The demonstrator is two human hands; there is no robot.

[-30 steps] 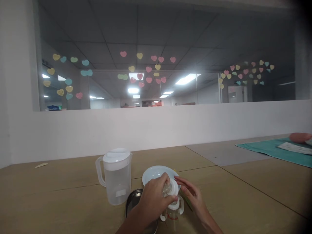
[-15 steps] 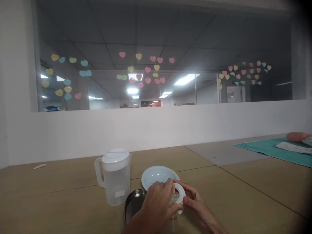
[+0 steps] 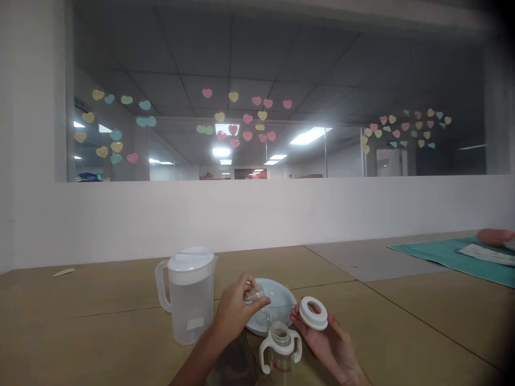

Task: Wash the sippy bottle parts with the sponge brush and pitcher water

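Observation:
My left hand (image 3: 233, 308) pinches a clear, soft-looking bottle teat (image 3: 254, 294) above a pale bowl (image 3: 281, 292). In my right hand (image 3: 324, 346) is a white screw ring (image 3: 317, 324), tilted so its round hole faces me. Between the hands a clear baby bottle (image 3: 280, 356) stands upright, its mouth uncovered. A white two-handled holder (image 3: 298, 348) sits around its neck, and red print shows on its side. Beneath my left forearm lies a dark metal tray (image 3: 233, 359), partly hidden.
A translucent pitcher (image 3: 192, 300) with a white lid stands left of the bowl. Farther left lies a small flat wooden piece (image 3: 64, 272). At the far right, a teal cloth (image 3: 442, 252) has a white cloth and a pinkish object on it. A white wall rises behind the table.
My hands have moved apart. The teat has come out of the ring and gone left over the bowl with my left hand; the ring has shifted right. The bottle is now uncovered to view.

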